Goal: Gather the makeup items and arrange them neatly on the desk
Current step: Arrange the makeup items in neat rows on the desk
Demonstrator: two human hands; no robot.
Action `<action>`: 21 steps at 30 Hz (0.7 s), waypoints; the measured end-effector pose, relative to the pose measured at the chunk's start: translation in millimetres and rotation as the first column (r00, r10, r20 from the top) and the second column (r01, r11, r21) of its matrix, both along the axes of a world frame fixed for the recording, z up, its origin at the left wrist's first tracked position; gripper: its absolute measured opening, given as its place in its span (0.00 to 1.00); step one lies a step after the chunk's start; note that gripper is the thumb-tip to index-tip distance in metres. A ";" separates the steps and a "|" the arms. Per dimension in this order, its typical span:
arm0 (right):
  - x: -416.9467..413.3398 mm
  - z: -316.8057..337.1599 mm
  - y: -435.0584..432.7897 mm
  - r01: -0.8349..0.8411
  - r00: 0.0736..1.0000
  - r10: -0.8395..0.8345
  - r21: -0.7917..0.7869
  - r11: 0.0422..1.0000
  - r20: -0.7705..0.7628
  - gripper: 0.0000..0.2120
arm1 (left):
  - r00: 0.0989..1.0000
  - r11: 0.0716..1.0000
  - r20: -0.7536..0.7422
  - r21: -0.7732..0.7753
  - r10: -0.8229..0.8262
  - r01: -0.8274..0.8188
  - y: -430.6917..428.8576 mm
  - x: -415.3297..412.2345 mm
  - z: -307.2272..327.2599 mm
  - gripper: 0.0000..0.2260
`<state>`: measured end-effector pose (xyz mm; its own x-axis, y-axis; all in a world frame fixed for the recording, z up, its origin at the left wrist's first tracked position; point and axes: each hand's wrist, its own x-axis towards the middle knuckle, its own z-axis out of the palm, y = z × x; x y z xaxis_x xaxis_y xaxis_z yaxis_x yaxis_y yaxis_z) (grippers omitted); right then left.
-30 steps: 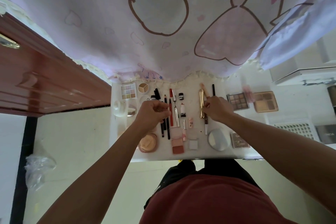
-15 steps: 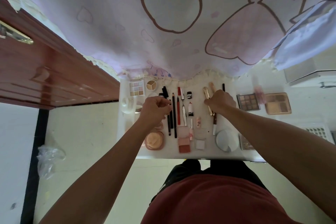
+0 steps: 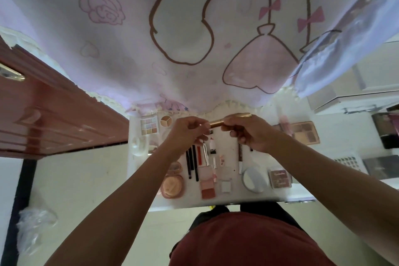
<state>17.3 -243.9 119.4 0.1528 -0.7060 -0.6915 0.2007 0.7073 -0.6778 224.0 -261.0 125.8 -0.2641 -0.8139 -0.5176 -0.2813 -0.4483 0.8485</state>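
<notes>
A gold tube [image 3: 216, 123] is held level above the white desk [image 3: 233, 197]. My right hand [image 3: 248, 133] wraps its right part and my left hand [image 3: 187, 133] pinches its left end. Below them several makeup items lie in rows: black pencils [image 3: 192, 163], a red stick [image 3: 199, 154], a round peach compact [image 3: 172, 185], a pink blush pan [image 3: 207, 189], a round white mirror [image 3: 253, 179], a brown-and-white pencil [image 3: 240, 157], and an eyeshadow palette [image 3: 149, 126] at the back left.
A pink cartoon-print curtain [image 3: 194, 39] hangs over the desk's far edge. A reddish wooden door [image 3: 43, 119] stands at the left. More palettes [image 3: 306, 136] lie on the white surface to the right, near dark boxes [image 3: 386, 131]. A crumpled plastic bag [image 3: 32, 229] lies on the floor.
My right hand lifted the gold tube off the desk and turned it level. My left hand left the black pencils and moved right to grip the tube's left end.
</notes>
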 end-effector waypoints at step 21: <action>8.6 25.9 33.2 -0.739 0.495 0.247 -0.255 0.624 -0.833 0.09 | 0.987 0.983 0.009 -0.095 -0.158 0.158 -6.6 -2.6 23.6 0.05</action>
<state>25.9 -210.7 145.3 0.2816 -0.9155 -0.2872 -0.7328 -0.0120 -0.6803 221.4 -267.6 149.4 -0.3930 -0.8071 -0.4406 -0.3434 -0.3157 0.8846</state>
